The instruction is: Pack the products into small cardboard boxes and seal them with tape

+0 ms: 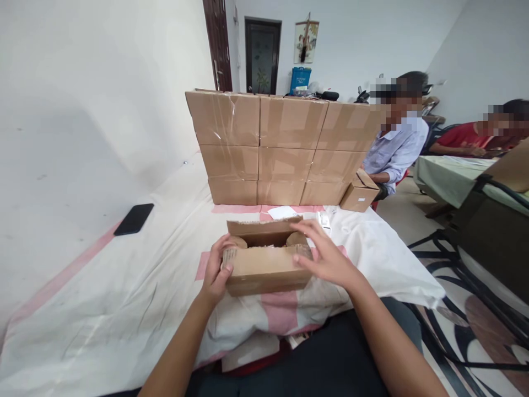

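Observation:
An open cardboard box (pixel 264 281) rests on the cloth-covered table right in front of me. Its long near and far flaps stand apart, and the end flaps tilt inward. Pale contents show through the gap, too small to make out. My left hand (pixel 217 267) grips the left end, thumb on the near flap and fingers around the side. At the right end, my right hand (pixel 324 253) spans the box, thumb against the near flap and fingers on the far flap's edge.
Behind the box rises a wall of taped cartons (pixel 285 149), with a smaller carton (pixel 359 191) at its right. A black phone (pixel 134 219) lies left; white paper (pixel 282 212) and a small white item (pixel 323 221) lie beyond the box. Two people sit at the right.

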Available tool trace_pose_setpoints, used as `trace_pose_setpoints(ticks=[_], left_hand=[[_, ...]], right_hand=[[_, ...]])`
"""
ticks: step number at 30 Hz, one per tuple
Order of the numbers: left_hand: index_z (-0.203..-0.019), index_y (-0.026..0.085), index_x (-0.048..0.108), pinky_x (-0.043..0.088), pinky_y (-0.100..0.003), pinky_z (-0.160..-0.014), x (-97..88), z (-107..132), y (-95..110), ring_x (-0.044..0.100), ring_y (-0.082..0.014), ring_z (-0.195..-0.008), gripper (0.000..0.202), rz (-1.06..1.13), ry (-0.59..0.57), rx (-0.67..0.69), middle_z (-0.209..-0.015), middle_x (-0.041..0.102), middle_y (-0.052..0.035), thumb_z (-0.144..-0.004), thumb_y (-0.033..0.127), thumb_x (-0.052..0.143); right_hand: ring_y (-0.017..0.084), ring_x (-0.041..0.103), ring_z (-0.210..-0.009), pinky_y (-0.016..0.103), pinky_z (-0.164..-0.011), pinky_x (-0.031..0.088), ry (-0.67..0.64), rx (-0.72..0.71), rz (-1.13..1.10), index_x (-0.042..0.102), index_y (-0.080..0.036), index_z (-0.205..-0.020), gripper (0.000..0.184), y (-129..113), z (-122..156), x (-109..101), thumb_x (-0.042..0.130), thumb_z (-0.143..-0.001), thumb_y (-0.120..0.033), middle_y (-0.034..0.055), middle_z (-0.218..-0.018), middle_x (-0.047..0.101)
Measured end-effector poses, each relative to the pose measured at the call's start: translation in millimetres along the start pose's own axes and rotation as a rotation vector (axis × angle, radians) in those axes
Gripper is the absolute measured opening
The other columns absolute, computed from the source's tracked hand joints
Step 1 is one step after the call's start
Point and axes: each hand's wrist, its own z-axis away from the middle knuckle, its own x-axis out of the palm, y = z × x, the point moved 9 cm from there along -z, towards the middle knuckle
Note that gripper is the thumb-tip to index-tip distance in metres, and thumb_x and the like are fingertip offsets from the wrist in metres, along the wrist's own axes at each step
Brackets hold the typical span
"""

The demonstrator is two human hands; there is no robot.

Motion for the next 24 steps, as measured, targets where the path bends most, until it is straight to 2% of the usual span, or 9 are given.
trace_pose_setpoints(ticks=[2, 4, 7, 9, 11, 14, 18, 21, 24], left_hand=[[-0.154, 0.025, 0.023, 0.035, -0.056, -0.115, 2.1, 0.1, -1.0, 0.049, -0.0292, -0.134, 0.063, 0.053, 0.03, -0.033, -0.141, 0.055, -0.0136, -0.096, 0.041, 0.041], [-0.156, 0.026, 0.019, 0.027, -0.056, -0.122, 5.6, -1.6, 1.4, 0.03, -0.0299, -0.149, 0.067, 0.052, 0.029, -0.031, -0.16, 0.033, -0.0117, -0.094, 0.042, 0.041], [-0.159, 0.027, 0.011, 0.021, -0.053, -0.125, 6.3, -4.3, 1.7, 0.017, -0.0293, -0.155, 0.073, 0.031, 0.03, -0.044, -0.169, 0.013, -0.008, -0.094, 0.041, 0.04], [-0.159, 0.024, 0.015, 0.024, -0.055, -0.123, 6.8, -6.2, 3.7, 0.028, -0.0291, -0.151, 0.07, 0.01, -0.015, -0.024, -0.162, 0.033, -0.0115, -0.094, 0.037, 0.039], [-0.151, 0.022, 0.036, 0.027, -0.057, -0.121, 7.8, -8.4, 8.7, 0.041, -0.0295, -0.143, 0.059, -0.057, -0.1, 0.027, -0.143, 0.056, -0.0121, -0.093, 0.033, 0.038], [-0.131, 0.023, 0.06, 0.025, -0.058, -0.12, 7.9, -11.2, 17.9, 0.051, -0.0275, -0.134, 0.046, -0.217, -0.227, 0.122, -0.129, 0.067, -0.0077, -0.092, 0.025, 0.035], [-0.13, 0.026, 0.061, 0.024, -0.058, -0.12, 8.4, -12.3, 25.7, 0.049, -0.0272, -0.136, 0.043, -0.324, -0.326, 0.209, -0.135, 0.064, -0.0055, -0.096, 0.027, 0.036], [-0.132, 0.024, 0.06, 0.034, -0.056, -0.116, 11.5, -10.9, 31.7, 0.046, -0.0316, -0.137, 0.044, -0.34, -0.36, 0.297, -0.138, 0.061, -0.0096, -0.092, 0.043, 0.054], [-0.132, 0.024, 0.06, 0.041, -0.053, -0.111, 12.2, -10.5, 35.4, 0.048, -0.0324, -0.134, 0.052, -0.386, -0.337, 0.367, -0.135, 0.062, -0.0107, -0.084, 0.04, 0.071]], right_hand=[[0.029, 0.032, -0.146, 0.049, -0.118, 0.033, 0.162, 0.072, 0.028, 0.032, -0.03, -0.154, 0.074, 21.7, -3.7, -9.4, 0.065, -0.089, -0.039, 0.0119, -0.154, 0.035], [0.03, 0.031, -0.148, 0.051, -0.118, 0.034, 0.148, 0.098, -0.008, 0.027, -0.03, -0.156, 0.08, 38.1, -8.5, -3.6, 0.067, -0.088, -0.04, 0.012, -0.158, 0.032], [0.027, 0.05, -0.134, 0.046, -0.11, 0.043, 0.035, 0.021, -0.16, 0.052, -0.027, -0.139, 0.049, 42.2, -14.2, 9.7, 0.062, -0.093, -0.039, 0.0115, -0.142, 0.054], [0.026, 0.057, -0.125, 0.044, -0.107, 0.045, -0.024, -0.07, -0.193, 0.07, -0.024, -0.108, 0.023, 33.3, -15.0, 12.7, 0.063, -0.093, -0.04, 0.0107, -0.128, 0.062], [0.027, 0.055, -0.127, 0.045, -0.108, 0.043, -0.078, -0.125, -0.163, 0.073, -0.022, -0.088, 0.023, 26.1, -14.4, 12.6, 0.066, -0.091, -0.043, 0.011, -0.131, 0.061], [0.029, 0.051, -0.132, 0.047, -0.111, 0.04, 0.076, -0.086, -0.115, 0.076, -0.023, -0.088, 0.03, 36.6, -15.3, -12.7, 0.061, -0.093, -0.049, 0.0101, -0.139, 0.057], [0.028, 0.056, -0.123, 0.045, -0.104, 0.047, 0.463, 0.256, -0.257, 0.074, -0.024, -0.101, 0.04, 108.4, -4.4, -59.1, 0.053, -0.093, -0.058, 0.0093, -0.125, 0.065], [0.026, 0.063, -0.109, 0.038, -0.084, 0.056, 0.557, 0.691, -0.53, 0.069, -0.023, -0.103, 0.044, 181.3, 15.5, -55.0, 0.047, -0.092, -0.06, 0.0101, -0.124, 0.066], [0.022, 0.067, -0.097, 0.03, -0.072, 0.056, 0.606, 0.923, -0.657, 0.066, -0.022, -0.099, 0.041, 220.4, 29.1, -45.7, 0.043, -0.093, -0.055, 0.0109, -0.123, 0.065]])
